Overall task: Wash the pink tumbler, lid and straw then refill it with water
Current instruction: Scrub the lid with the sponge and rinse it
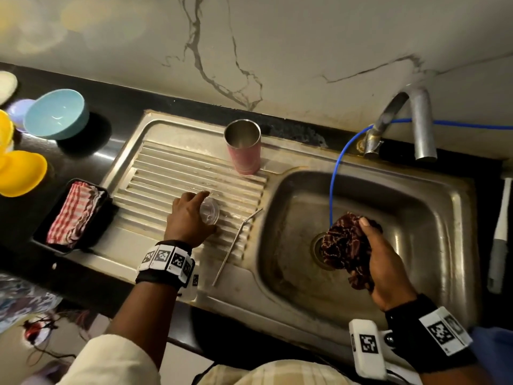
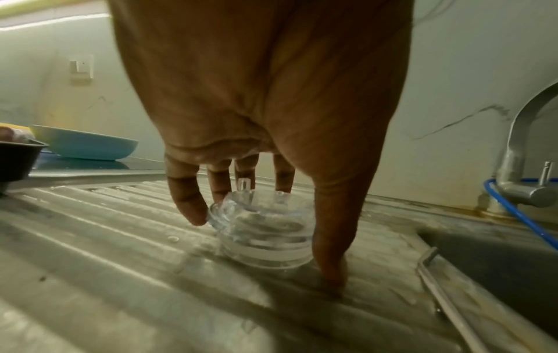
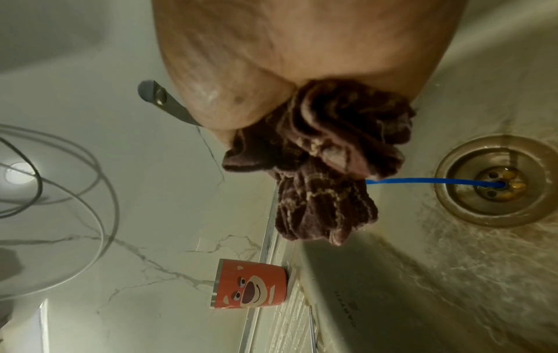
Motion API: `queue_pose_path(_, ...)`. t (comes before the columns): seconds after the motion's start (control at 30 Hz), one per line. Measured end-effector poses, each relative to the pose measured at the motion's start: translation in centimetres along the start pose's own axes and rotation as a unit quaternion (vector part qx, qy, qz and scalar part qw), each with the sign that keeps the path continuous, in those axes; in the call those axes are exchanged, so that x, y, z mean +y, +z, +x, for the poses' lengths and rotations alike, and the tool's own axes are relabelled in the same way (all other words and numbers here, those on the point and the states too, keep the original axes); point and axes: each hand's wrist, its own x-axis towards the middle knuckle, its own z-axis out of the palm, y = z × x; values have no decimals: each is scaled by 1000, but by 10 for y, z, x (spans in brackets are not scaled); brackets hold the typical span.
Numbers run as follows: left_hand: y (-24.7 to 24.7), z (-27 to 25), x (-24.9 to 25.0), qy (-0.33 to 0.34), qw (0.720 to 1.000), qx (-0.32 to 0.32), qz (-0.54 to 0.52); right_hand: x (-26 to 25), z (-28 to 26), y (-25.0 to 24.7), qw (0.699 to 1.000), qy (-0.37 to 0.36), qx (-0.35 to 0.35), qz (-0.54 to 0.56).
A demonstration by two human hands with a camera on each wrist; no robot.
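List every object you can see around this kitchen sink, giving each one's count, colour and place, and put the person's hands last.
tumbler: 1, pink, upright on drainboard.
lid: 1, clear, on drainboard.
straw: 1, metal, on drainboard beside basin.
sink: 1, steel.
tap: 1, steel, behind basin.
tube: 1, blue, runs to drain.
bowl: 1, light blue, counter far left.
checked cloth: 1, red-white, in black tray.
yellow dishes: count unclear, left edge.
left hand: grips lid.
right hand: holds dark cloth over basin.

Blue bowl [image 1: 55, 113], yellow bowls [image 1: 20, 173], checked cloth [image 1: 73, 215] in black tray [image 1: 41, 234] on dark counter [image 1: 111, 107].
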Motion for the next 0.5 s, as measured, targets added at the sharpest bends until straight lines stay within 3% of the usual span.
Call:
queue_pose_path(0.1,1,-3,1,48,996,31,-61,-2,-1,1,999,-34,16,-29)
queue_pose_path(0.2,-10,-13,31,48,965,28,-256,-9,-6,4,994,-86,10,-73)
queue_pose_path(0.23,-14,-18,48,40,932,-10,-360,-13,-9,7,992,-105,7,-74)
queue_pose_path(0.27,-17,-23,66,30,881,-60,-468,-19,-12,11,990,-127,-2,-65)
queue_pose_path(0.33,-14,-31,99,5,753,-163,-637,-31,-21,20,980,-183,-41,-65)
queue_pose_path(0.37,-11,-36,114,-8,703,-200,-682,-37,-26,25,971,-214,-68,-78)
queue_pose_path(0.43,-5,-44,141,-17,663,-248,-706,-46,-31,35,949,-268,-112,-121)
queue_pose_path(0.5,3,-50,164,-12,653,-280,-703,-50,-30,43,907,-341,-115,-221)
